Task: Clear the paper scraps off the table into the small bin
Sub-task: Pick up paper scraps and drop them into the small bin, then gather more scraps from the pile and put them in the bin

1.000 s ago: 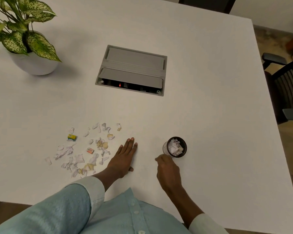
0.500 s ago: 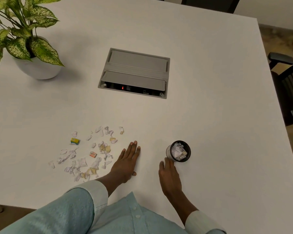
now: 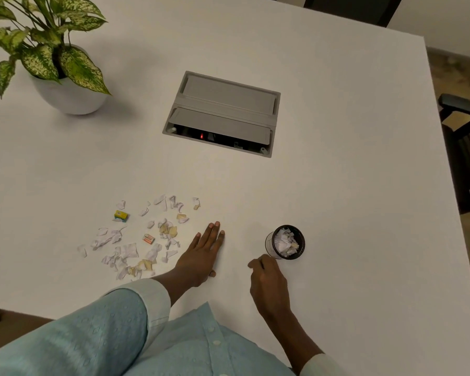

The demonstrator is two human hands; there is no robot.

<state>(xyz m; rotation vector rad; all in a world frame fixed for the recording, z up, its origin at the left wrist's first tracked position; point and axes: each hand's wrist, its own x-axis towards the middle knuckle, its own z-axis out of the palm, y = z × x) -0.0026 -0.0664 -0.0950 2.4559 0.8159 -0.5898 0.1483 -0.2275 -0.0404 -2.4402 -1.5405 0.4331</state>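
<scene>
Right grip (image 3: 269,286) went from flat to curled just at 7 o'clock of bin (image 3: 269,246), can't tell if holding anything; left grip (image 3: 201,256) flat on desk (image 3: 337,213), scraps (image 3: 128,251) beside it at 9 o'clock, nearer.

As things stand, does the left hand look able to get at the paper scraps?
Probably yes: the left hand lies flat on the table just beside the paper scraps, with nothing standing between them.
</scene>
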